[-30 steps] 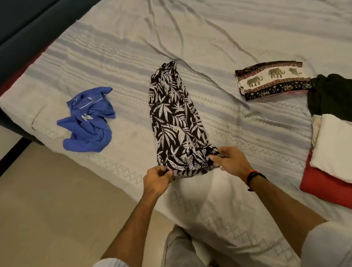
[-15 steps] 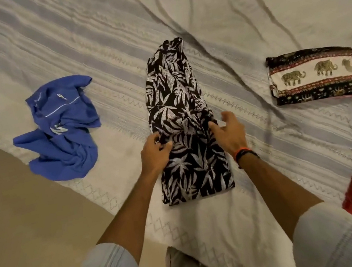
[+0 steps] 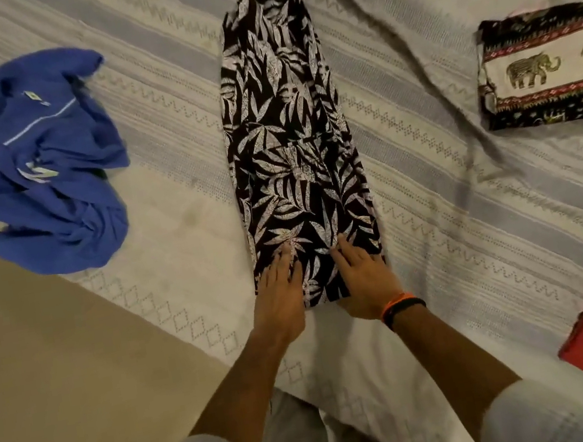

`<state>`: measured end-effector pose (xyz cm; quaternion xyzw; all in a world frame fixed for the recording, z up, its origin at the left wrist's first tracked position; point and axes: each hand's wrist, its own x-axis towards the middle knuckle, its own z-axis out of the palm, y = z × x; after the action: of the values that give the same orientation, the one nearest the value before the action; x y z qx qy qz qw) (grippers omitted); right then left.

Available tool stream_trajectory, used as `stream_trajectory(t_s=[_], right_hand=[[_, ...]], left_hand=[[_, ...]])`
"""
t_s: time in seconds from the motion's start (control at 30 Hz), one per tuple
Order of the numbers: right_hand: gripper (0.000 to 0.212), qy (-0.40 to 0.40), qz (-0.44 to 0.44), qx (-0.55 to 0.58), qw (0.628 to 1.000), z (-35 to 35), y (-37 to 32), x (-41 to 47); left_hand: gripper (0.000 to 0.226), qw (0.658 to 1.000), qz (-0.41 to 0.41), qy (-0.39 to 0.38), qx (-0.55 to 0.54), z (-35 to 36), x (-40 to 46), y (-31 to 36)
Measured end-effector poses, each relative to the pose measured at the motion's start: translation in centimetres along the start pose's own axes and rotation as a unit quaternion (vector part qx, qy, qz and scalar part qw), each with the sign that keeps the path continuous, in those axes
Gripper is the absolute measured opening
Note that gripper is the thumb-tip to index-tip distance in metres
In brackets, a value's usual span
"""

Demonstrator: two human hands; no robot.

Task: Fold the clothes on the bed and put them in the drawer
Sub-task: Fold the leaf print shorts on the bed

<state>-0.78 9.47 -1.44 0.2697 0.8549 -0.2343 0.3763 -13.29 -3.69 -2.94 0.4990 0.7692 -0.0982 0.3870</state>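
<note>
Fingers (image 3: pixel 282 265) of both hands flat on leaf-print garment (image 3: pixel 290 135).

A bed (image 3: pixel 433 195) fills most of the view, covered by a pale grey-white bedspread (image 3: pixel 169 133) woven with blue-grey stripes, zigzag bands and a row of diamond outlines along its near edge. The cloth is rumpled, with long creases running across its upper right part. At lower left lies a plain beige floor (image 3: pixel 57 379), smooth and matte. The light is dim and warm, casting soft shadows.
</note>
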Motion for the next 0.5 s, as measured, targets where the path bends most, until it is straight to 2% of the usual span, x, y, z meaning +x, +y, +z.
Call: stream_trajectory(t_s=[0.07, 0.13, 0.27, 0.5], right_hand=[[0.105, 0.01, -0.007, -0.059, 0.998, 1.3, 0.3, -0.4], [0.096, 0.04, -0.016, -0.095, 0.994, 2.4, 0.7, -0.8], [0.072, 0.082, -0.024, -0.1, 0.991, 3.4, 1.4, -0.3], [0.066, 0.092, -0.036, -0.106, 0.989, 4.1, 1.2, -3.6]], left_hand=[[0.101, 0.999, -0.011, 0.003, 0.053, 1.1, -0.4, 0.2], [0.101, 0.996, -0.017, 0.019, 0.089, 2.2, -0.6, 0.3], [0.079, 0.995, -0.011, 0.04, 0.089, 2.8, 0.4, -0.1], [0.1, 0.991, -0.027, 0.032, 0.128, 2.9, -2.5, 0.5]])
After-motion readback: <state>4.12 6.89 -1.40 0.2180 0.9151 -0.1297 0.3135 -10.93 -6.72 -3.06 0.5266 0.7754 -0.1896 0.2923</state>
